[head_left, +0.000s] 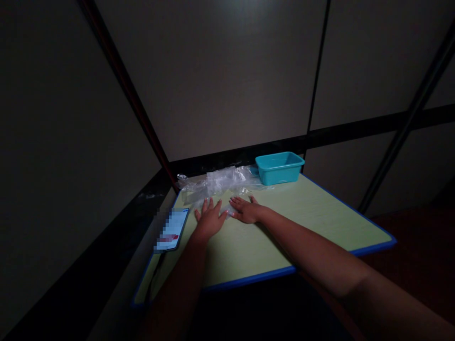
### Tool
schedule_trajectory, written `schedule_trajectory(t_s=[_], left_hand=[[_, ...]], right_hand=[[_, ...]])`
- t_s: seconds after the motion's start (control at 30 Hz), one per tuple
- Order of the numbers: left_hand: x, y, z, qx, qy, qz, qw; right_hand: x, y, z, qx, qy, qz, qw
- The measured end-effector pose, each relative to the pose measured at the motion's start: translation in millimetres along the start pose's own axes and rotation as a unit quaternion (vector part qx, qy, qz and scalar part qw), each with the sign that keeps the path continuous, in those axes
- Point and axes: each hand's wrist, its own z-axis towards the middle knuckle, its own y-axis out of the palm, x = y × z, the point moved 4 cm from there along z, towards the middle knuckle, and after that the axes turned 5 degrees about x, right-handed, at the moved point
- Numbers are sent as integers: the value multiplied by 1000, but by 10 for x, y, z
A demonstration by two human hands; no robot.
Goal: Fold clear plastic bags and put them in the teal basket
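Clear plastic bags or film [223, 181] lie crumpled along the back of a pale yellow-green table [245, 255] with a blue edge. My left hand [209, 219] rests palm down with its fingers spread, its fingertips on the front part of the plastic. Beside it, my right hand [245, 210] lies flat too, thumb toward the left hand, fingers reaching to the near edge of the plastic. A small piece of the clear plastic shows between the two hands. Neither hand grips anything.
A turquoise plastic basket [280, 175] stands at the back right of the table, touching the plastic. A phone with a lit screen [174, 229] lies at the left edge. Dark wall panels [231, 85] rise behind the table.
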Motion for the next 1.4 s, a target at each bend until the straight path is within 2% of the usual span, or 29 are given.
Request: schedule_trajectory(t_s=[0.1,0.17,0.27,0.37,0.47,0.57,0.7,0.77,0.83,0.93,1.0,1.07,1.13,1.2,1.33,1.4], left_hand=[[24,-106,38,116,37,-59,991],[36,-169,61,178,69,-140,971],[19,-220,86,213,79,-314,922],[-29,-214,95,188,10,-455,870],[-46,-209,78,146,-39,-528,836],[-39,-225,62,129,-41,-552,823],[-41,-236,76,169,-22,-545,821],[-52,-223,92,180,-29,-561,807],[-69,-210,104,173,-52,-606,775],[-81,-209,101,127,-100,-695,701],[-69,-219,86,83,-125,-737,659],[-50,-222,66,43,-149,-753,639],[-30,-212,49,7,-166,-746,645],[-11,-196,39,-23,-169,-723,670],[5,-186,45,-41,-132,-630,765],[4,-186,53,-37,-114,-589,799]], right_hand=[[20,-2,14,28,10,7,1000],[30,-3,20,41,16,20,999],[20,10,26,33,9,26,999],[-3,8,23,23,5,13,1000],[-39,0,9,15,10,-4,1000],[-99,11,-21,6,13,-15,1000],[-209,28,-70,5,-6,-19,1000],[-247,9,-93,11,-16,-18,1000],[-269,-39,-113,29,-25,-18,999],[-294,-124,-141,59,-44,-9,997],[-315,-132,-156,40,-56,7,998],[-335,-93,-168,-12,-61,20,998],[-349,-49,-176,-55,-60,25,996],[-354,-29,-178,-66,-56,25,996],[-350,-29,-177,-62,-56,24,996],[-345,-43,-176,-50,-58,16,997]])
